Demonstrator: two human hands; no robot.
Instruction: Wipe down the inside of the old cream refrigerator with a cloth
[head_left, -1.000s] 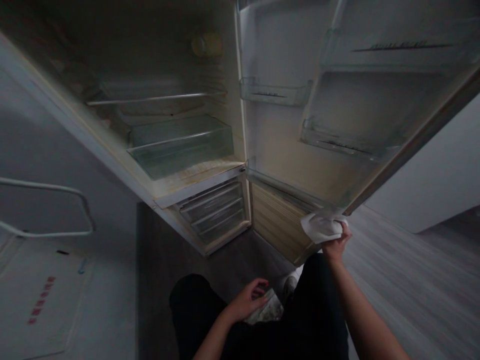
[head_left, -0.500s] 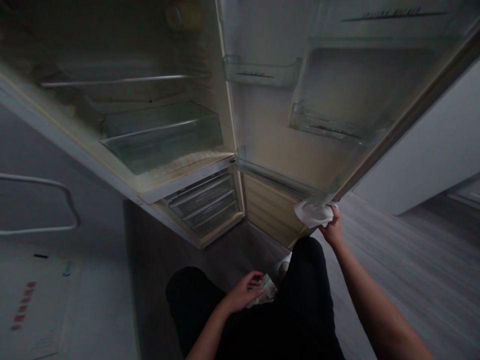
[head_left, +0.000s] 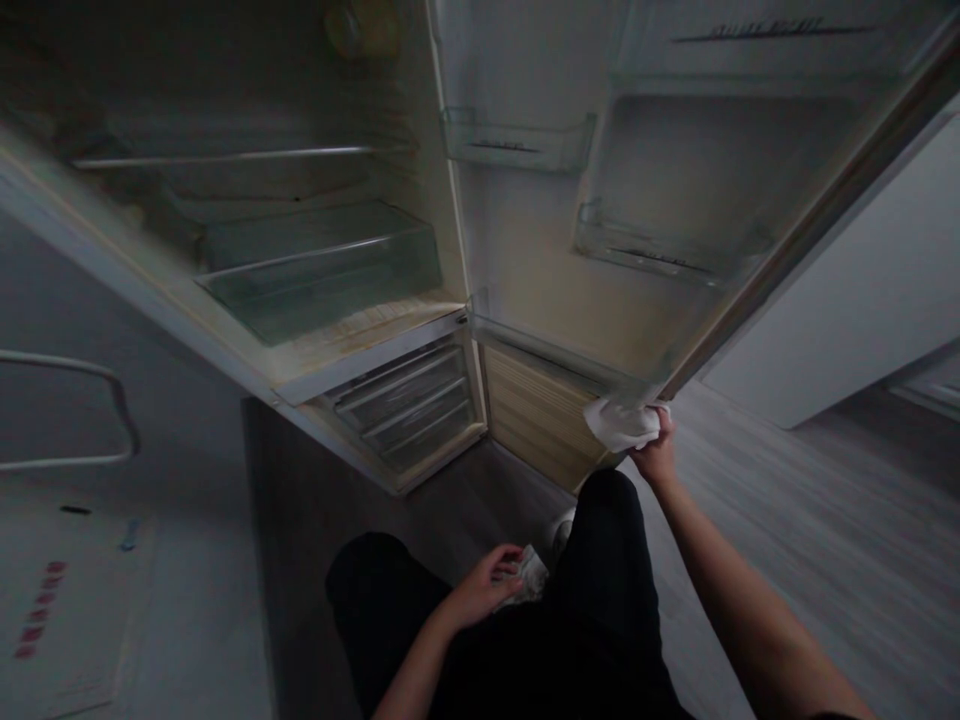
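My right hand [head_left: 655,448] is closed on a white cloth [head_left: 621,424], pressed against the lower outer corner of the upper fridge door [head_left: 570,260]. Part of the cloth hangs over the door's bottom edge, and some fingers are hidden behind it. Low between my knees, my left hand [head_left: 487,582] has its fingers curled round a crumpled, stained whitish cloth [head_left: 531,578]. In front of me the fridge stands with its upper door swung out to the right. The lower door [head_left: 540,405] is open beneath it.
A clear crisper drawer [head_left: 330,270] and a glass shelf [head_left: 240,157] sit inside the fridge. Clear door bins [head_left: 517,145] line the upper door. Freezer drawers [head_left: 412,405] show below. At left is a white panel with a metal handle [head_left: 67,465]; a white cabinet [head_left: 825,330] stands right.
The whole view has shifted slightly to the left. Both hands keep their hold on the cloths, and the right one stays at the door's lower corner.
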